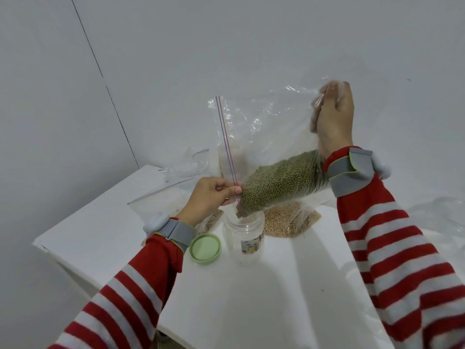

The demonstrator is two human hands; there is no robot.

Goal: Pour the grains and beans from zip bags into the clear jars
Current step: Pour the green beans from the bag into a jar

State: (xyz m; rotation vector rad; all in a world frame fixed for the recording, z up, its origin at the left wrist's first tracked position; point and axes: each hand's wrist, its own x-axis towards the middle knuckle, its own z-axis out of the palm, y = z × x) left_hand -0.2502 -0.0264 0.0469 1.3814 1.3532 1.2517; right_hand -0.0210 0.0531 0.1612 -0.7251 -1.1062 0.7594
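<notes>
Striped sleeves (402, 260); hands (211, 195) (334, 114) pinch crinkly bag (264, 122), round green beans (281, 182).

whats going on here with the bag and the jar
A person is tipping a zip bag of green beans over an open clear jar. The left hand pinches the bag's zip mouth just above the jar, and the right hand holds the bag's far end high. The beans crowd the mouth; the jar looks almost empty. Its green lid lies beside it on the white table.
</notes>
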